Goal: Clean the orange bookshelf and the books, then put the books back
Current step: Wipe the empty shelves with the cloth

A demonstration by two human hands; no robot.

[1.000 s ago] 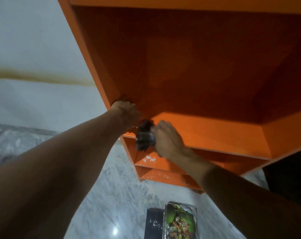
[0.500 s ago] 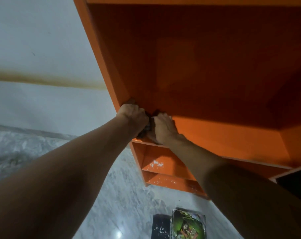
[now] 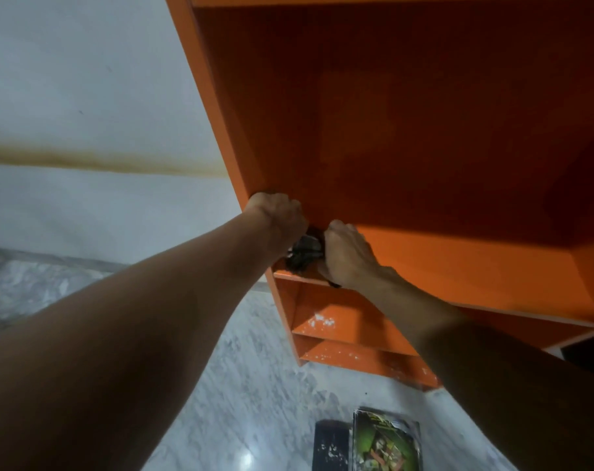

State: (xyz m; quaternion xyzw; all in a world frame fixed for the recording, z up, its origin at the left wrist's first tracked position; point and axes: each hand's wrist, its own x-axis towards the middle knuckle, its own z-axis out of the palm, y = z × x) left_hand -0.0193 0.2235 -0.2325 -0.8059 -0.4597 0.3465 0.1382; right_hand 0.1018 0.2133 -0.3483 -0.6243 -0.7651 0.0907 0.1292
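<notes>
Drawn together since 1 s ago: left hand (image 3: 277, 219) and right hand (image 3: 346, 256), now meeting at near-left corner of orange bookshelf (image 3: 458, 266) board. Right fingers curled round dark cloth (image 3: 304, 254); left fingers hidden, grip not discernible. Wiping probably midway; white specks (image 3: 319, 321) on lower shelves. 2 books (image 3: 385, 440) on floor (image 3: 238, 385), not yet returned.

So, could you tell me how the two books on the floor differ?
The black book has a dark cover with pale specks; the green book bears a colourful illustration. The green book shows wider than the black book. Both lie flat, side by side, on the marble floor.
</notes>
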